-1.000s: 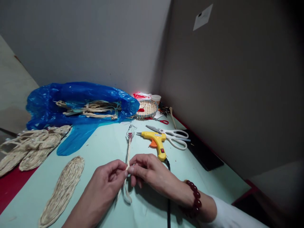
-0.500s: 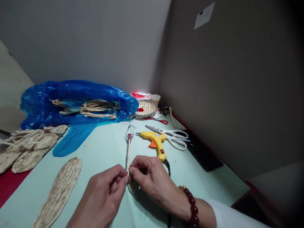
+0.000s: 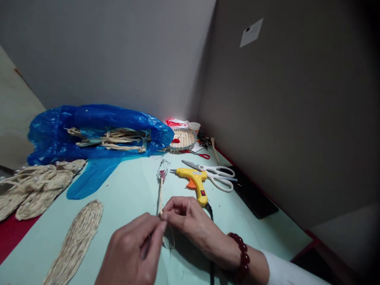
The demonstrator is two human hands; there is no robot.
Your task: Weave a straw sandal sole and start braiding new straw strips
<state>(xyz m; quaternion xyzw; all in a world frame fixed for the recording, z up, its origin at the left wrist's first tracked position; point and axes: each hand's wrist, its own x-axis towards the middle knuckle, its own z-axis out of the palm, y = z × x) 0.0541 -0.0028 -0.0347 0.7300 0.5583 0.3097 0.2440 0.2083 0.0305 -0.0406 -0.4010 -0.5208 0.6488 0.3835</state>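
A thin pale straw braid (image 3: 161, 196) runs toward me from a wire hook with a dark reddish piece (image 3: 162, 175) on the table. My right hand (image 3: 190, 223), with a dark red bead bracelet on its wrist, pinches the braid's near end between thumb and forefinger. Right beside it, my left hand (image 3: 132, 247) is closed at the same spot, fingertips touching the straw. Loose strands (image 3: 170, 239) hang below the fingers. A woven straw sole (image 3: 75, 243) lies to the left of my left hand. Just beyond my right hand rests a yellow glue gun (image 3: 194, 178).
White-handled scissors (image 3: 219, 172) and a black flat device (image 3: 253, 194) lie at the right. Behind are a blue plastic bag (image 3: 101, 114) with straw bundles, a round woven basket (image 3: 187, 138), a cup (image 3: 194, 126) and red-handled scissors (image 3: 203, 156). Straw sandals (image 3: 44, 184) sit at the left.
My left hand has shifted right and its fingers have turned over the braid's end against my right fingertips. Loose strands now show below. The view has tilted up slightly.
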